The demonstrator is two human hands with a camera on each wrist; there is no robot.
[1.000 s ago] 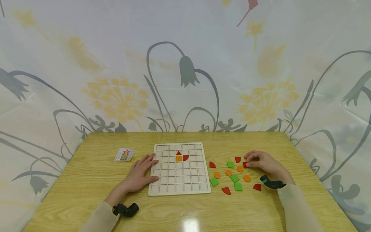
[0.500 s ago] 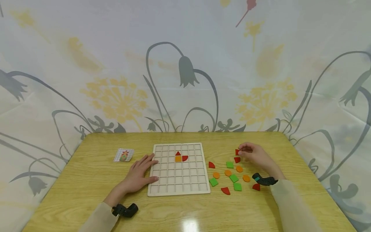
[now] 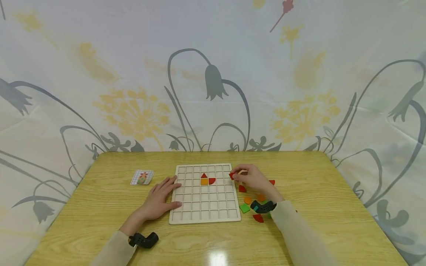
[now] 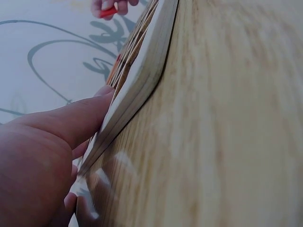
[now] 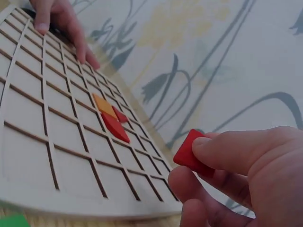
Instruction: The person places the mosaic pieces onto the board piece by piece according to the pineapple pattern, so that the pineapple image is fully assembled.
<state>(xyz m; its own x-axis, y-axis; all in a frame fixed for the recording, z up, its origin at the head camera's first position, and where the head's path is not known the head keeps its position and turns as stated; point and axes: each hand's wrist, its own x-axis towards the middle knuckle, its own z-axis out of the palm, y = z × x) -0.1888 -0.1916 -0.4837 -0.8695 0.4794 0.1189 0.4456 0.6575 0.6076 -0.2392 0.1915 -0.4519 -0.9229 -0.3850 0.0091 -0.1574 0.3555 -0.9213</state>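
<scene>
My right hand (image 3: 252, 179) pinches a small red tile (image 5: 187, 150) between thumb and fingers, at the right edge of a pale wooden grid board (image 3: 196, 207). The tile's full outline is partly covered by the thumb. On the board's left edge rests my left hand (image 3: 156, 202), fingers extended, thumb and fingertips over the rim. Three tiles sit together in the upper grid: an orange square (image 3: 204, 181), a red triangle (image 3: 204, 176) above it and a red quarter circle (image 3: 212, 181) to its right.
Right of the board lie loose tiles, among them a green square (image 3: 244, 208), an orange circle (image 3: 247, 200) and a red quarter-circle tile (image 3: 258, 218). The right forearm hides several others. A picture card (image 3: 142, 177) lies at the back left.
My right hand has lifted the red tile from the loose pieces and carried it left to the board's right edge. The left hand has stayed in place.
</scene>
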